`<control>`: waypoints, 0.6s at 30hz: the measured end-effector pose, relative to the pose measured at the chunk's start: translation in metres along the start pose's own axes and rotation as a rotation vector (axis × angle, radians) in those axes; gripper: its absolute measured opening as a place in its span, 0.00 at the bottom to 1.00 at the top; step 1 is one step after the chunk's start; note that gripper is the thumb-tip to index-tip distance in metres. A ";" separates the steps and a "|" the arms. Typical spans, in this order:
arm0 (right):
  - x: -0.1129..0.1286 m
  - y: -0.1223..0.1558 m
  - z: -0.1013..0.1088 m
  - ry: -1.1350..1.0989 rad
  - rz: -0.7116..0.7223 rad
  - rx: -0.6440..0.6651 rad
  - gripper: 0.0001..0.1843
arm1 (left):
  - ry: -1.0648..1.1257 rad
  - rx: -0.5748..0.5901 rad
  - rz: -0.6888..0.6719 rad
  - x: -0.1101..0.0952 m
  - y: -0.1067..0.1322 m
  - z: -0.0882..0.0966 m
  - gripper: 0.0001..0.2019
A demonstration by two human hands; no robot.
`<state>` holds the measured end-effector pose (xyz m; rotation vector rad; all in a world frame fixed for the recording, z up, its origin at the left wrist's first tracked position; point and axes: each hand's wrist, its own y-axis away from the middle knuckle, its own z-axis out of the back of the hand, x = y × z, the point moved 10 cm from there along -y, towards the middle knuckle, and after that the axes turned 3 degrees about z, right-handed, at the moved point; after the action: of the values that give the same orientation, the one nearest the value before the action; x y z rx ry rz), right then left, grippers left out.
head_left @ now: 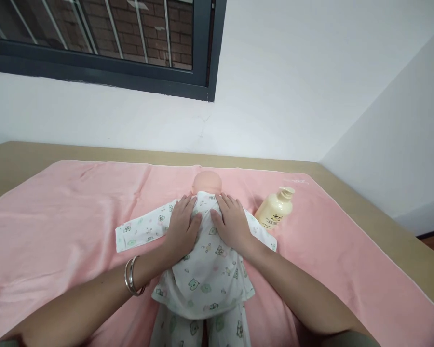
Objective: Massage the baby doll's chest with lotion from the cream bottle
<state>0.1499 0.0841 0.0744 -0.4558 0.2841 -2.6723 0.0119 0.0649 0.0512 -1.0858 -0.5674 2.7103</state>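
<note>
A baby doll lies on a pink towel, dressed in white printed pyjamas. Its bald head points toward the far wall. My left hand rests flat on the doll's left shoulder, fingers stretched out. My right hand lies flat on the other shoulder, fingers spread. Both palms press on the shirt and hold nothing. Metal bangles sit on my left wrist.
A cream pump bottle lies tilted on the towel just right of the doll. The towel covers a tan table set against white walls. A dark-framed window is up at the back left.
</note>
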 end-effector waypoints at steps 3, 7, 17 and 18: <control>0.001 0.004 0.002 0.000 0.005 -0.018 0.29 | -0.034 -0.011 -0.021 -0.005 0.002 0.003 0.25; -0.005 -0.004 0.005 -0.030 0.051 0.009 0.29 | -0.156 0.000 -0.109 -0.028 0.016 0.005 0.25; 0.053 0.040 0.006 -0.037 0.202 0.060 0.34 | -0.140 0.104 -0.021 -0.001 -0.015 0.002 0.27; 0.049 0.036 0.005 -0.046 0.194 0.074 0.34 | -0.138 0.078 -0.035 -0.005 -0.010 0.003 0.27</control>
<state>0.1222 0.0301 0.0833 -0.4418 0.2036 -2.4706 0.0140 0.0713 0.0601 -0.8677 -0.4915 2.7664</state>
